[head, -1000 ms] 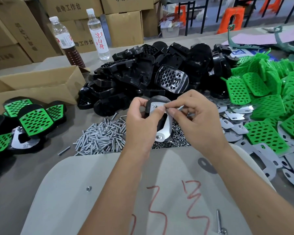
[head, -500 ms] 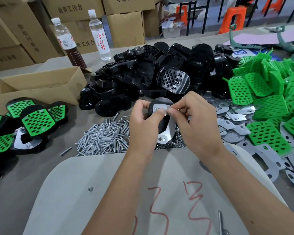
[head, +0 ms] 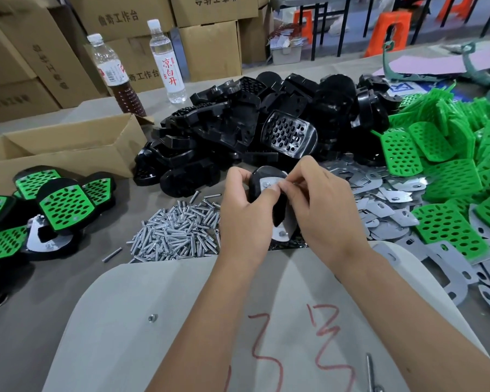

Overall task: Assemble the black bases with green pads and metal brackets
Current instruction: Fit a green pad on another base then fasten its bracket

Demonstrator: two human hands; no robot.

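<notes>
The left hand (head: pixel 245 213) wraps its grip around a black base (head: pixel 259 183) with a metal bracket (head: pixel 287 224) against it, long axis running away from the person, while the right hand (head: pixel 321 202) pinches something small, probably a nut, at the bracket's far end. Both sit above the screws (head: pixel 178 230) on the surface (head: pixel 40 278), the right hand nearer the loose brackets (head: pixel 391 205) and green pads (head: pixel 447 176). A bottle (head: pixel 167 62) reads 凉白开; the cartons' print (head: pixel 118 17) looks mirrored.

My fingers (head: pixel 277 190) hide whatever they pinch; my left hand (head: pixel 246 210) covers most of the black base (head: pixel 259 179).
</notes>
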